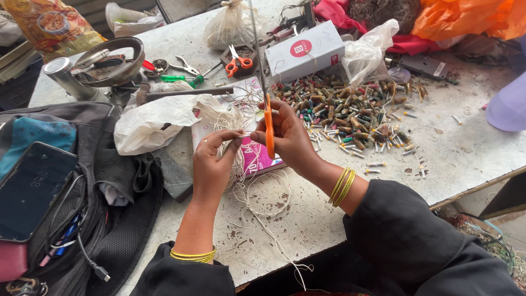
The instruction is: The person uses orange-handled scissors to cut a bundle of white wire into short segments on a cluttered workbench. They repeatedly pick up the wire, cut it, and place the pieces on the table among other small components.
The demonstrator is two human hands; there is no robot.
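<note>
While the left hand (215, 156) pinches thin white string (236, 143), right hand (287, 137) fingers grip orange-handled scissors (269, 129).

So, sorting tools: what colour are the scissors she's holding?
Orange scissors, head view.

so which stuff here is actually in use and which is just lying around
In use: orange scissors in right hand; white string pinched by left hand.

Lying about: small scissors, white box, pile of small cylinders, phone, pliers.
</note>
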